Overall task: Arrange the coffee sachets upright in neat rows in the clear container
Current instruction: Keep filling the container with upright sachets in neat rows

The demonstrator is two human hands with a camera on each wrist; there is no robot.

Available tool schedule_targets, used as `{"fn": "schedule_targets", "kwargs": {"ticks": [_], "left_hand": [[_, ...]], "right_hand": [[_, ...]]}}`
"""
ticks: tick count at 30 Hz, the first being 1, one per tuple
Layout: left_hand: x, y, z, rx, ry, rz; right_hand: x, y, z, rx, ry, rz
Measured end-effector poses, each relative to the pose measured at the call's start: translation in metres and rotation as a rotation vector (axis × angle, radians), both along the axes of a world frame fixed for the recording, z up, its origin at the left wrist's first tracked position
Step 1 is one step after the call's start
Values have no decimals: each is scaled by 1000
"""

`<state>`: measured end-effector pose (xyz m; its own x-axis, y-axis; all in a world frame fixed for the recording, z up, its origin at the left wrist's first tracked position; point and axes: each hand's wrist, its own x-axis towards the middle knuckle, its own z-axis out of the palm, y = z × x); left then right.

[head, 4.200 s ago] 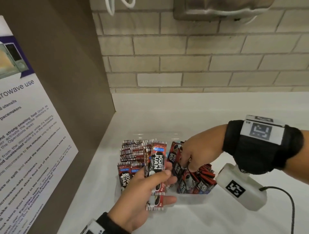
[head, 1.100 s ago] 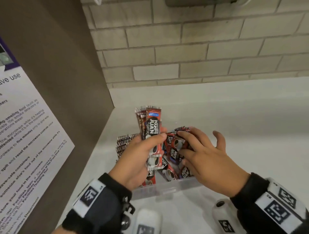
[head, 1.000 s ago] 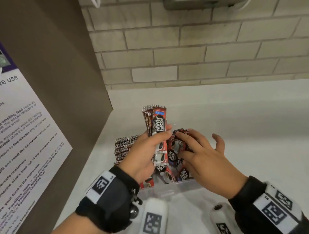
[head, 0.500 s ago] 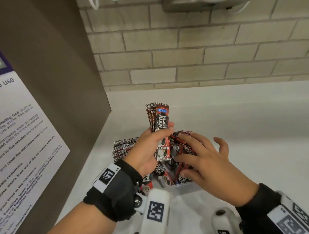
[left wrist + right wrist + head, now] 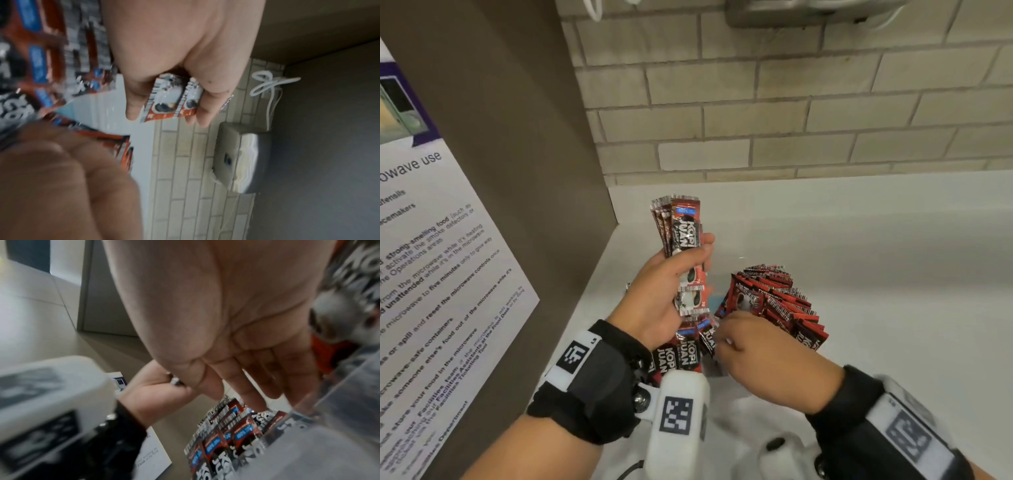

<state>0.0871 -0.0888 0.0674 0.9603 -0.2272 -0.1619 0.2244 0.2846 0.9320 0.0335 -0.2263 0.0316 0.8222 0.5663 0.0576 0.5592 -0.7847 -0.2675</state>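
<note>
The left hand (image 5: 654, 301) has its grip closed round a small bundle of coffee sachets (image 5: 683, 236), thumb across the front, and holds them upright above the clear container (image 5: 337, 404); in the left wrist view the lower ends of two sachets stick out between the curled fingers (image 5: 135, 104). The right hand (image 5: 756, 346) reaches down into the container from the near side. Its fingers (image 5: 265, 381) point down among the sachets; whether its grip is closed on one I cannot tell. Inside the container, a few sachets stand upright at the near left (image 5: 678, 353), labels facing the camera, while a larger batch on the right (image 5: 780, 301) leans fanned out toward the far right. The container sits on the white tabletop (image 5: 876, 274), near a brown side panel with a printed notice (image 5: 431, 257) on it. A brick wall (image 5: 791, 120) runs behind
</note>
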Motion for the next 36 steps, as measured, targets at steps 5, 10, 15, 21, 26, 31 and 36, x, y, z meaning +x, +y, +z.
{"fn": "schedule_targets", "kwargs": {"ticks": [5,10,15,21,26,31,36], "left_hand": [[-4,40,8,-57,-88,76],[-12,73,5,-126,-137,119],[-19,95,-6,-189,-148,118],[-20,106,-17,-208,-133,162],[-23,107,-20,-219,-124,167],[-22,108,-21,-227,-118,176],[-21,107,-23,-232,-106,200]], "right_hand": [[28,22,-1,-468,-44,236],[50,32,-3,-617,111,219],[55,33,-7,-565,189,134],[54,34,-7,-260,369,-121],[55,31,-7,117,462,-398],[56,34,-12,413,385,-505],[56,35,-12,408,470,-520]]}}
